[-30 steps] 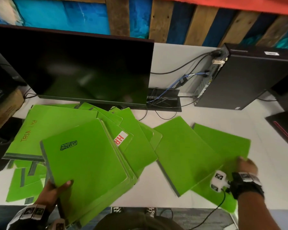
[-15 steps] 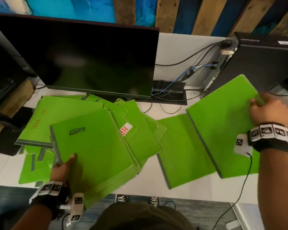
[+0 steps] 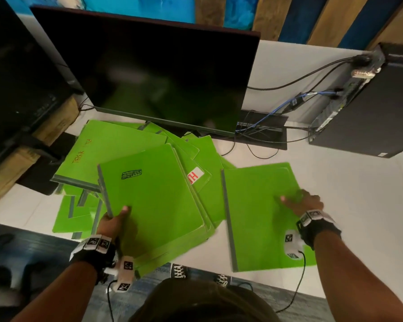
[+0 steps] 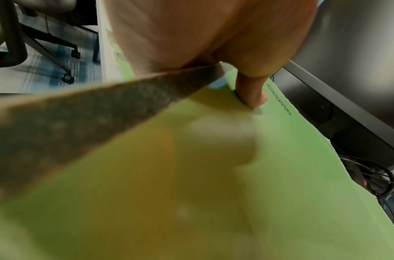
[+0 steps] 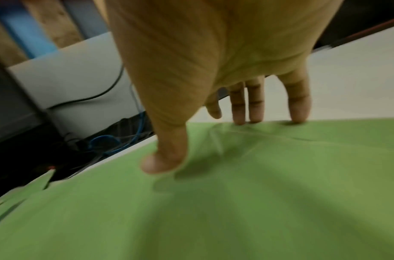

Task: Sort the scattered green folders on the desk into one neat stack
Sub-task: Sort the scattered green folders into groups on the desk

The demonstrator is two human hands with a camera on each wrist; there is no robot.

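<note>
Green folders lie scattered on the white desk (image 3: 335, 182). My left hand (image 3: 115, 221) grips the near-left corner of a thick bundle of folders; its top folder (image 3: 154, 201) bears a black scribble. In the left wrist view the thumb (image 4: 251, 95) presses on that top folder (image 4: 236, 176), and the fingers are hidden beneath. My right hand (image 3: 301, 203) rests flat on the top folder of a small right pile (image 3: 254, 217). Its straight fingers (image 5: 254, 109) and thumb touch the cover (image 5: 236, 202). More folders fan out behind, one with orange writing (image 3: 107, 147) and one with an HR label (image 3: 196, 175).
A black monitor (image 3: 149, 77) stands behind the folders, with a second screen (image 3: 14, 77) at far left. A black computer case (image 3: 370, 117) lies at right with cables (image 3: 265, 129) running to it. Several folders (image 3: 75, 217) lie near the desk's front-left edge.
My right hand lifted the far-right folder, carried it left and laid it on the neighbouring folder, where it now rests flat. My left hand kept its hold on the bundle.
</note>
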